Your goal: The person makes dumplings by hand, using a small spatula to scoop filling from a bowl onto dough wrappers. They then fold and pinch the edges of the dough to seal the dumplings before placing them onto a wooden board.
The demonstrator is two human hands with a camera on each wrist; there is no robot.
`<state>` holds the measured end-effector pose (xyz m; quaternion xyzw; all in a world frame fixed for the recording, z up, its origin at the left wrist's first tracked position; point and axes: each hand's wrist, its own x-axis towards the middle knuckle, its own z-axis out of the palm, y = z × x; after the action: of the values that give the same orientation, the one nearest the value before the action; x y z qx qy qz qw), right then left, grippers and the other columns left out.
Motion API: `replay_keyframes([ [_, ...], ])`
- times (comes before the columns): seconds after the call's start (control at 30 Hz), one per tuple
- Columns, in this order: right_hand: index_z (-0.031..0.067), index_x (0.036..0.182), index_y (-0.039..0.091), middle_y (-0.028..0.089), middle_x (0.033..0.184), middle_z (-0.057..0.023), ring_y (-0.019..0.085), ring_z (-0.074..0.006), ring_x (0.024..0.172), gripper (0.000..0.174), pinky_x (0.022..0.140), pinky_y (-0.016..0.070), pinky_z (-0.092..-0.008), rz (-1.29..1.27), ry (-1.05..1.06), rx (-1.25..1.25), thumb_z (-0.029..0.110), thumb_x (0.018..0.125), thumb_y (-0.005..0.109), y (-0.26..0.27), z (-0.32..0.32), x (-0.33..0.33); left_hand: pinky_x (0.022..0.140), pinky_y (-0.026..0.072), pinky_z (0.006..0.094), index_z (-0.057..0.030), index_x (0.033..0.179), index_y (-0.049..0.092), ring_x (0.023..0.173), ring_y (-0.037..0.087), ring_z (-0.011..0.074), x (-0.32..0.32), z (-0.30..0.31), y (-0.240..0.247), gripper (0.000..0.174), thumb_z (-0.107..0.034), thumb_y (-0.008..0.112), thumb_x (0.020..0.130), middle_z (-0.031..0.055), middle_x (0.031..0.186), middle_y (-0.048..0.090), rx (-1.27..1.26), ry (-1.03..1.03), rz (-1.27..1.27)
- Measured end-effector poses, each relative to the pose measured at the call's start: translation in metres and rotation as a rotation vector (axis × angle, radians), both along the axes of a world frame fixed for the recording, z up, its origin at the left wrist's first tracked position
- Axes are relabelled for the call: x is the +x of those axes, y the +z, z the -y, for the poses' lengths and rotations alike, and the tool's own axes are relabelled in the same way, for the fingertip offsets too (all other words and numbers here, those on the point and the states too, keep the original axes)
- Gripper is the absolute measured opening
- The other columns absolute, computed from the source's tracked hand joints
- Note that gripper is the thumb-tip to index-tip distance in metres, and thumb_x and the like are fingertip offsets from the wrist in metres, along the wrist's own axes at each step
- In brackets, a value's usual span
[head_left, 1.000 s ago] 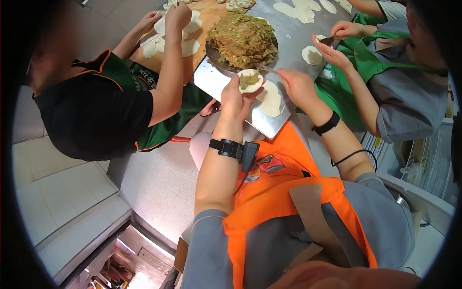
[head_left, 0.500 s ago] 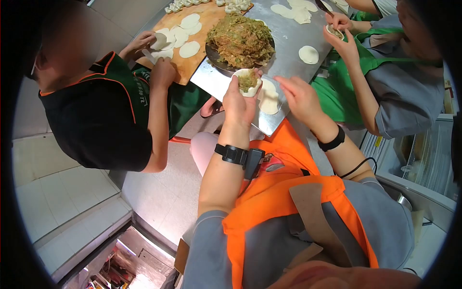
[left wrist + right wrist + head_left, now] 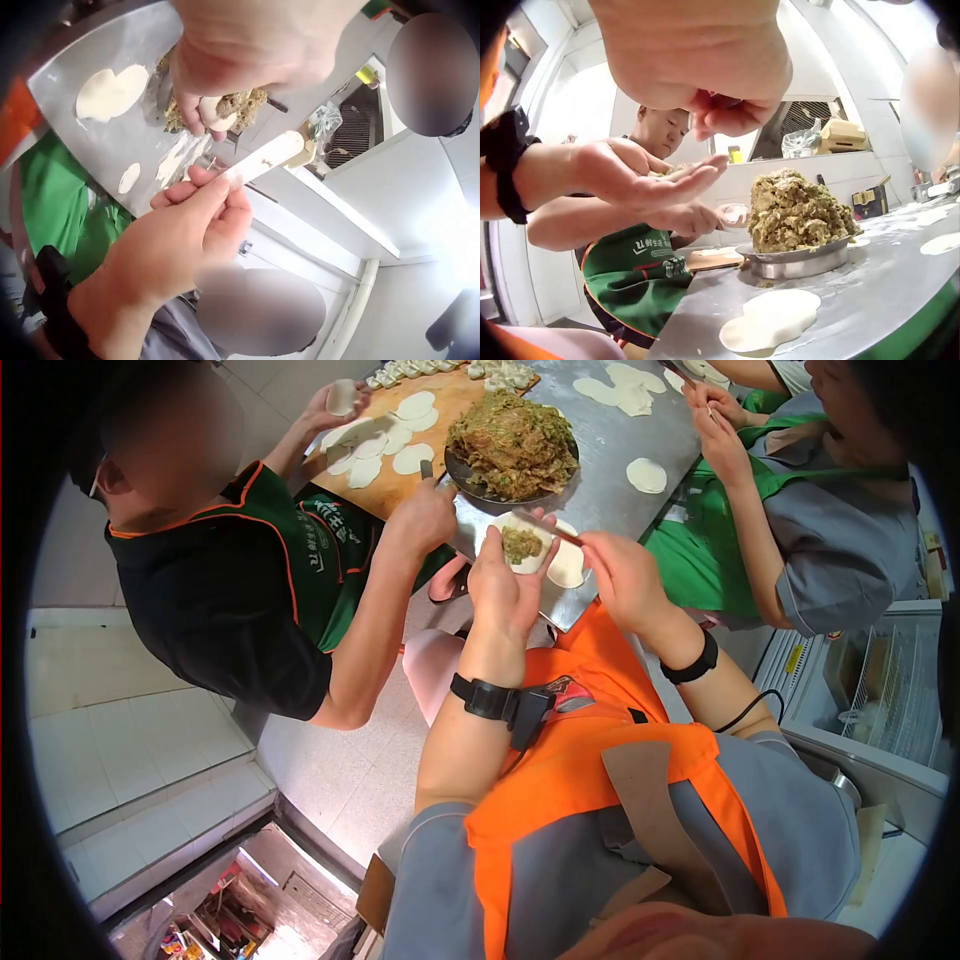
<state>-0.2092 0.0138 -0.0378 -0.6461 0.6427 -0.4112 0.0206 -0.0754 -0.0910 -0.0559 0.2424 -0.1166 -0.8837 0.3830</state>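
Gripping spatula [image 3: 264, 159] — right hand [image 3: 180, 236]; broad side — left-wrist view only.

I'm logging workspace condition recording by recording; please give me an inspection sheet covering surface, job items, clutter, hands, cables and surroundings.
Surface: metal table with whitish smears; wooden board at the left.
Job's things: filled wrapper, unsealed; spatula; filling mound in a metal pan; loose wrappers flat on the table.
Clutter: small crumbs beside the pan's base.
Hands: left hand carries the filled wrapper; right hand grips the spatula.
Cables: black cable loops by the right forearm.
Surroundings: people in green aprons on both sides; the one at left holds a wrapper.
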Motion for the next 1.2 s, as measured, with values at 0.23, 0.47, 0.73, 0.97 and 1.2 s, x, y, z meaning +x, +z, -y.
replay_keyframes([
  [0.23,0.0027,0.096,0.062,0.058,0.097,-0.0133,0.06,-0.032,0.082,0.01,0.069,0.0485,-0.0374,0.078,0.185,-0.02,0.002,0.086,0.061,0.015,0.006,0.004,0.089,0.054,0.0447,0.0019,0.12,0.048,0.102,0.063,0.0264,0.011,-0.028,0.025,0.04,-0.032,0.032,0.106,0.0152,0.113,0.06,-0.061,-0.021,0.069],
  [0.47,-0.0001,0.094,0.062,0.059,0.095,-0.0112,0.059,-0.024,0.08,0.008,0.069,0.0471,-0.0324,0.384,0.159,0.007,0.002,0.086,0.063,0.037,0.005,0.012,0.064,0.0565,0.0294,0.001,0.11,0.054,0.07,0.066,0.0186,0.02,-0.047,0.02,0.045,-0.037,0.03,0.106,0.0119,0.089,0.064,-0.692,-0.104,0.421],
  [0.73,-0.002,0.101,0.059,0.061,0.094,-0.0056,0.056,-0.0092,0.075,0.013,0.066,0.0465,-0.0246,0.609,0.172,0.026,-0.003,0.088,0.061,0.035,-0.002,0.024,0.056,0.0509,0.0254,0.001,0.112,0.051,0.062,0.061,0.0119,0.032,-0.064,0.043,0.021,-0.016,0.047,0.1,0.0082,0.082,0.062,-0.87,-0.027,0.497],
  [0.97,0.0007,0.098,0.061,0.059,0.085,0.0014,0.05,-0.0047,0.072,0.008,0.065,0.0421,-0.0223,0.985,0.294,0.225,0.003,0.09,0.063,0.053,-0.012,0.015,0.058,0.0503,0.024,0.0004,0.111,0.049,0.069,0.061,0.011,0.042,-0.078,0.066,0.024,-0.002,0.06,0.09,0.008,0.093,0.06,-0.687,-0.049,0.316],
  [1.2,0.001,0.088,0.064,0.061,0.077,0.0007,0.057,-0.0089,0.069,0.007,0.061,0.0447,-0.0267,0.682,0.239,0.147,0.005,0.086,0.069,0.068,-0.021,0.019,0.089,0.0469,0.0329,0.0024,0.113,0.06,0.1,0.061,0.0214,0.04,-0.071,0.072,0.025,-0.012,0.054,0.094,0.0122,0.106,0.062,-1.284,0.223,0.621],
])
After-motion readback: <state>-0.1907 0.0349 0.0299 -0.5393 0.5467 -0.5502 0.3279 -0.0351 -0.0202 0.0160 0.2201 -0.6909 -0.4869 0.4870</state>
